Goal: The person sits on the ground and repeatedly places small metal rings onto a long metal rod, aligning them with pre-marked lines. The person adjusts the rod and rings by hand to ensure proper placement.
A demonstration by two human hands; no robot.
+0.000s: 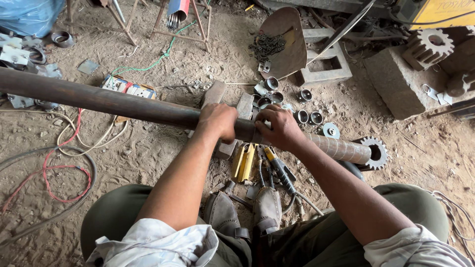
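- One long dark steel pipe (pixel 114 103) lies nearly level across the view, its long axis running from the upper left edge down to the right, above the dirt floor (pixel 163 158) and in front of the person's knees.
- The pipe's right end is paler, scored with spiral lines, and points at one toothed gear wheel (pixel 377 152) lying on the ground; the end overlaps the gear's left side, though whether they touch I cannot tell.
- The left hand (pixel 217 121) is clenched over the top of the pipe near its middle, knuckles up, forearm stretched straight forward from a rolled white sleeve.
- The right hand (pixel 281 127) grips the pipe just beside the left, where dark metal meets the pale section, fingers curled over the top, wrist bent slightly inward.
- Two hands in all are on the pipe, close together but apart.
- Below the pipe, between the hands and the two shoes (pixel 245 210), lie a yellow tool (pixel 244 162) and a welding electrode holder (pixel 279 170) with a yellow and black grip.
- Beyond the pipe several short metal cups (pixel 302 116) are scattered on the ground; about seven are countable.
- A second, larger rusty gear (pixel 428 47) sits on a concrete block (pixel 396 84) at upper right.
- Red and white cables (pixel 69 148) loop on the ground at left.
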